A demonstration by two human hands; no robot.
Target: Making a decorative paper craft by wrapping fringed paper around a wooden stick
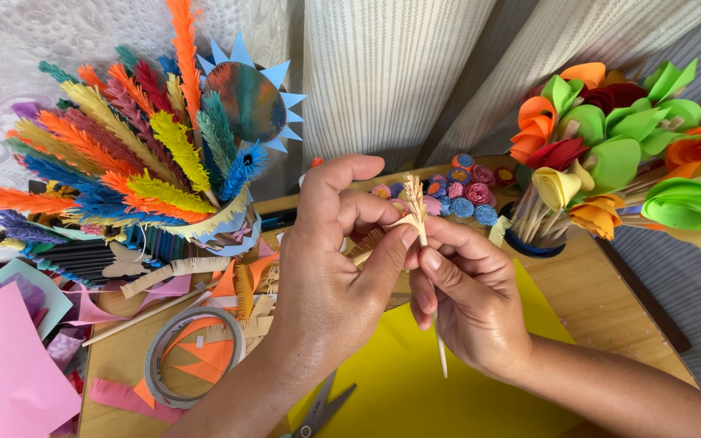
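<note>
Pinching a cream fringed paper strip (412, 204) at the scene's centre, the left hand (342, 259) closes thumb and forefinger on it, while the right hand (464, 300) grips the thin wooden stick (441, 357) it wraps around. Below lies a yellow sheet (415, 381). A tape roll (156, 357) and scissors (318, 410) lie nearer left; paper flowers (618, 146) stand far right.

The left hand (330, 268) covers the lower end of the fringed paper strip (413, 203); the thin stick (441, 357) vanishes inside the right hand (468, 304). The scissors (318, 414) handles and pink paper (10, 373) run off the frame's edges, and the paper flowers (634, 138) are cropped at right
</note>
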